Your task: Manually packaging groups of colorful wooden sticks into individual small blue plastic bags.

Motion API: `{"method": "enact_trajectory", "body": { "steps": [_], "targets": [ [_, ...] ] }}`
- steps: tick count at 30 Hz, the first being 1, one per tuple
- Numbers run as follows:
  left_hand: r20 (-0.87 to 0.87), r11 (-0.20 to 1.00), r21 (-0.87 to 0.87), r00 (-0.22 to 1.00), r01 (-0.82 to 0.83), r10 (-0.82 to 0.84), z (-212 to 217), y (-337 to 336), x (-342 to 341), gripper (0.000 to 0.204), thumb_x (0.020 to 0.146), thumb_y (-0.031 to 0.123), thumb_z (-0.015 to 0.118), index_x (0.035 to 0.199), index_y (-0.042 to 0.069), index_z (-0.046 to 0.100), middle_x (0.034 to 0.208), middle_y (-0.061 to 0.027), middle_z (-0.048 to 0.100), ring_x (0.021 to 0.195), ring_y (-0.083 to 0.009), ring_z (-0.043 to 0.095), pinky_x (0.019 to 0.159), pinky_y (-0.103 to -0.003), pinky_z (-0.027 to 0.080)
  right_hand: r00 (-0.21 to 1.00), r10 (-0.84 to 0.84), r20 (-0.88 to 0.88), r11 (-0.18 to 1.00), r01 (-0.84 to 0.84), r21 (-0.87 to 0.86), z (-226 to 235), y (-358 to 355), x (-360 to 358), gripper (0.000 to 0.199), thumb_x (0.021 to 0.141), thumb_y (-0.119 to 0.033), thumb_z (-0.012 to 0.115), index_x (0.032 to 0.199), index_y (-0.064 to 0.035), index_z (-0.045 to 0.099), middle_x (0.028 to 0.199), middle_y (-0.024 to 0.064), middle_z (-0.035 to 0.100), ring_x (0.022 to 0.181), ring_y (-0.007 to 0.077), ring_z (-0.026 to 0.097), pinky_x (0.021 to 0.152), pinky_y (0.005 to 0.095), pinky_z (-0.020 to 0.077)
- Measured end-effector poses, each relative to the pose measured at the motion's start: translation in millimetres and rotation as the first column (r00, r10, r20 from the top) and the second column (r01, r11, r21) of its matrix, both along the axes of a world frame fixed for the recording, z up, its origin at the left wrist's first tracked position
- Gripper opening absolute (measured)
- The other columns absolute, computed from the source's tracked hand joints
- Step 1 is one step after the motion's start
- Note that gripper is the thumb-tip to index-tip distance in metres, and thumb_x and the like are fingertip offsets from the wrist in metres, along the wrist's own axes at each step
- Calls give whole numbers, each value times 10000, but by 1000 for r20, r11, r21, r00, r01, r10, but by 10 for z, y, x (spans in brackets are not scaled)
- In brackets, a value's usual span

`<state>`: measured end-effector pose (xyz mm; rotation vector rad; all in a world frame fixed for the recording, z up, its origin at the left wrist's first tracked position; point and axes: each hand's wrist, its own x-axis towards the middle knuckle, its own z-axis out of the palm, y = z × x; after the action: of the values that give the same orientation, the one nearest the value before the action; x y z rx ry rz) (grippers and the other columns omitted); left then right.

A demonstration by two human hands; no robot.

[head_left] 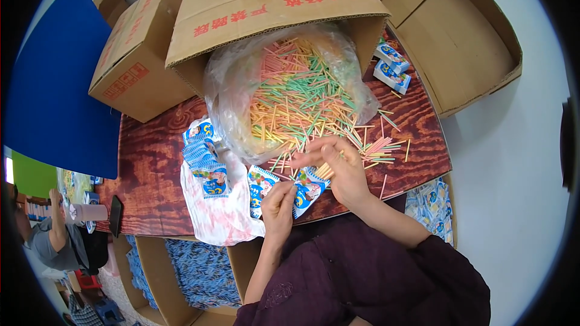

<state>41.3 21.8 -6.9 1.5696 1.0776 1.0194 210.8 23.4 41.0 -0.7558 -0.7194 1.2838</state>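
My left hand (279,205) is closed in a pinch at the edge of a small blue-and-white printed packet (309,194). Curled above that packet, my right hand (347,178) holds a few pale yellow sticks (325,171), their lower ends at its upper edge. A second printed packet (260,188) lies just left of my left hand. Beyond both hands, a clear plastic bag (232,102) spills a big heap of thin pink, green and yellow sticks (305,93) toward me. Some loose sticks (380,152) lie right of my right hand.
The bag sits in a tipped cardboard box (272,6). A pile of packets (208,163) rests on a pink-and-white cloth (214,217). Closed box (142,48) and open box (465,36) flank the dark red table (157,187). Below is a box of blue packets (199,271). Another person (57,241) sits far left.
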Motion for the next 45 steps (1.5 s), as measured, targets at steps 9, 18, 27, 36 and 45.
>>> {"method": "enact_trajectory", "body": {
  "steps": [9,18,27,36,45],
  "targets": [
    [-35,971,237,999,24,-16,43,-38,32,110,851,-33,625,955,-39,662,838,-111,646,760,-201,624,671,-286,482,995,101,11,991,-100,-86,9,42,28,361,1023,-320,429,1112,15,530,1043,242,669,1006,298,663,930,400,492],
    [-112,947,317,993,59,-25,30,-39,77,150,804,-90,628,938,-31,663,864,-126,653,765,-238,630,674,-288,491,938,302,-170,925,-331,-187,49,91,228,411,1027,-343,413,1171,24,529,1085,230,657,1042,292,648,909,401,511],
    [-139,934,327,985,146,-105,66,-15,54,150,804,-101,624,933,-35,660,854,-126,646,756,-231,627,673,-280,488,881,347,-321,885,-421,-198,30,86,243,406,1034,-329,398,1148,34,538,1145,243,638,1093,290,627,943,404,488],
    [-184,935,332,980,129,-70,31,-17,57,158,812,-95,619,955,-42,660,852,-132,645,755,-225,629,675,-281,486,979,131,-156,967,-161,-199,110,39,245,321,1013,-213,457,1136,74,532,1159,270,608,1096,343,619,974,437,495],
    [-54,983,122,989,141,-135,60,8,41,108,839,-51,609,932,-48,663,843,-127,653,763,-221,636,687,-286,487,931,196,-309,934,-273,-230,110,99,333,256,986,-116,487,1170,60,518,1187,279,588,1120,356,604,959,450,509]
  ]
}}
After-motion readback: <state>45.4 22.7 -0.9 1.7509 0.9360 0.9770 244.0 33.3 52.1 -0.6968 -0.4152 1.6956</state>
